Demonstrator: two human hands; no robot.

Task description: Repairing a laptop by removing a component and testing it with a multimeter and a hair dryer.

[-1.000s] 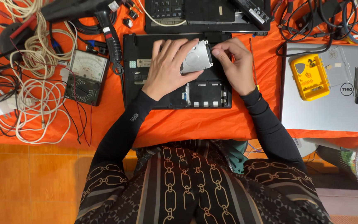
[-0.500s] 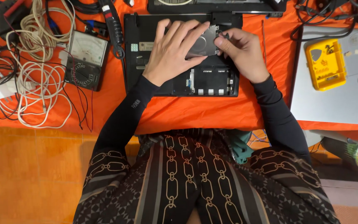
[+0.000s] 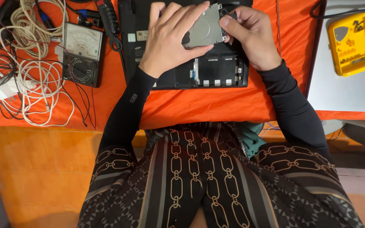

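Drive point(image 3: 203, 31) above laptop point(image 3: 216, 71); multimeter point(image 3: 81, 55) left

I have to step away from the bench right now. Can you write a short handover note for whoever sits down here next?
Left hand: lies flat on the silver drive, fingers spread.
Right hand: pinches the drive's right edge.
Drive: held over the opened black laptop base on the orange cloth.
Done: bottom cover is off and the bay is exposed.
Left: drive is not yet clear of the base.
Nearby: analog multimeter to the left, yellow bit case to the right.
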